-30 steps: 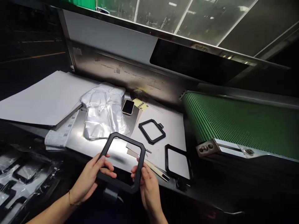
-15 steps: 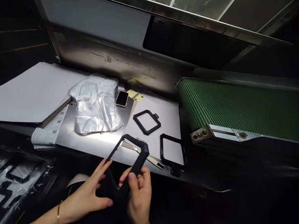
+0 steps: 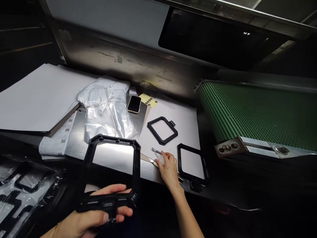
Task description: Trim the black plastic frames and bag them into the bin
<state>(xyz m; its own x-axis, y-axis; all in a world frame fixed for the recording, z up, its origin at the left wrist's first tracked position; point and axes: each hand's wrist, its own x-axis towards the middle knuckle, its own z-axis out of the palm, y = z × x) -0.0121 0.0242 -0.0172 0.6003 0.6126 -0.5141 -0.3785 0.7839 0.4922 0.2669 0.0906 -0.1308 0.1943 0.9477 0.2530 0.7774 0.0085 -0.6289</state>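
My left hand (image 3: 99, 211) is closed around the lower bar of a black rectangular plastic frame (image 3: 136, 162) with cut corners. The frame stands upright, its ribbed side facing me. On the tabletop, my right hand (image 3: 169, 168) has thumb and forefinger closed at a small slim metal tool (image 3: 156, 151) with two thin arms; its exact kind does not show. Beneath that hand lies a pale-handled knife (image 3: 153, 162), partly covered. A flat black frame (image 3: 151, 130) with a tab rests on white paper behind. Another black frame (image 3: 180, 162) lies right of my right hand.
A stack of clear plastic bags (image 3: 106, 109) lies behind the held frame, beside a phone (image 3: 134, 104) and a yellow sticker sheet (image 3: 150, 100). Large white sheets (image 3: 42, 99) are stacked at left. A green conveyor belt (image 3: 255, 115) stands at right. Bagged black frames (image 3: 24, 198) sit lower left.
My right hand has let go of the frame and reached forward right to the small metal tool. My left hand now holds the frame alone, turned upright and moved left.
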